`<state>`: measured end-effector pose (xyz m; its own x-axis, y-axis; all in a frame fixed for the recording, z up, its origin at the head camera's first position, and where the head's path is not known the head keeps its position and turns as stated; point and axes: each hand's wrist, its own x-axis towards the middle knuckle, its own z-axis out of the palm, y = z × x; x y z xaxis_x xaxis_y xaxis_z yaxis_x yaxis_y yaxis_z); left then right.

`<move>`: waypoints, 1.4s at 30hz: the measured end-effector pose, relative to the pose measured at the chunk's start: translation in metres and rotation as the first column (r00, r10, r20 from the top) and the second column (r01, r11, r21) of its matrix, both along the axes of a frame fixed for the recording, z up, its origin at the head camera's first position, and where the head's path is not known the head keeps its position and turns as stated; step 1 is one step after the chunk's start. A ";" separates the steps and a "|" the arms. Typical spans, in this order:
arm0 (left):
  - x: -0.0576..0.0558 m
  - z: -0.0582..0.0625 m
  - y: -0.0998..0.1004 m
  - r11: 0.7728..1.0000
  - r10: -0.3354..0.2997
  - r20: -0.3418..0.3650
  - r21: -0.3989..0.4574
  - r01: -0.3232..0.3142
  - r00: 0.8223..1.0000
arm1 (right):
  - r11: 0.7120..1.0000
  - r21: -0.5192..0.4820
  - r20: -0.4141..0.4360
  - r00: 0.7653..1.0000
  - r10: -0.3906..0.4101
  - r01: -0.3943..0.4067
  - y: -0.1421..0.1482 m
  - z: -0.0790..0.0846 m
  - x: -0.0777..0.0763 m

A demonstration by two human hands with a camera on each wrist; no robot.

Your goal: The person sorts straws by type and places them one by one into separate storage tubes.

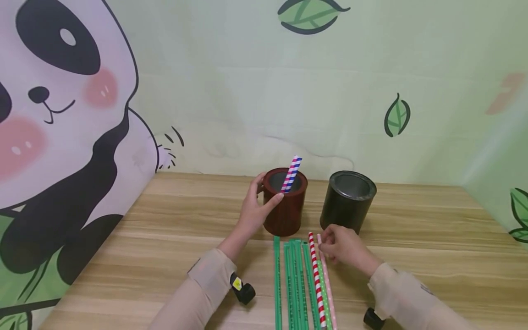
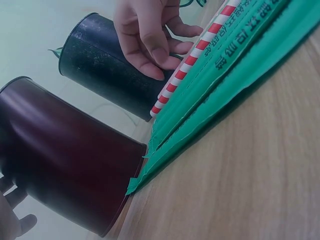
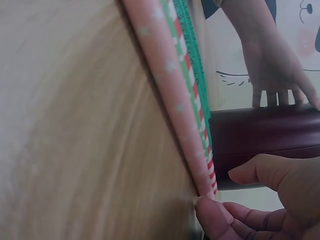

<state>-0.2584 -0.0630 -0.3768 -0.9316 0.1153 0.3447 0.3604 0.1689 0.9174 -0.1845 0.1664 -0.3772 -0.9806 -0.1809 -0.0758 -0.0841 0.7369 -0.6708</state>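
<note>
My left hand point(image 1: 256, 208) holds the dark red cylindrical cup point(image 1: 284, 215), thumb at its near rim and fingers round the far left side. Straws striped in pink, blue and white point(image 1: 291, 174) lean up out of that cup. At the upper end of a pink straw with white stars point(image 3: 172, 82) is my right hand point(image 1: 343, 245), a fingertip right at the straw's tip and the thumb held apart. Beside it lie a green dotted straw point(image 1: 325, 293) and a red-and-white striped straw point(image 1: 316, 279).
Several flat green wrapped packets point(image 1: 294, 284) with dark print lie left of the straws. Behind my right hand stands a black cylindrical cup point(image 1: 344, 206). The wooden table point(image 1: 173, 220) meets a pale green printed backdrop point(image 1: 231, 105) at its back edge.
</note>
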 end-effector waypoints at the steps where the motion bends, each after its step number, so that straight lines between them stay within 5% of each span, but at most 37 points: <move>1: 0.000 0.000 0.000 1.000 0.001 0.002 -0.001 -0.001 1.000 | 1.000 0.004 0.006 1.000 -0.008 0.008 -0.001 -0.001 0.000; 26: 0.000 -0.001 0.001 1.000 -0.001 -0.005 -0.014 0.001 1.000 | 0.990 0.114 0.036 0.996 -0.084 0.079 -0.011 -0.009 -0.006; 42: 0.000 -0.002 0.000 1.000 0.006 -0.019 -0.002 -0.006 1.000 | 0.999 0.045 -0.041 0.999 -0.005 0.007 -0.002 0.002 -0.003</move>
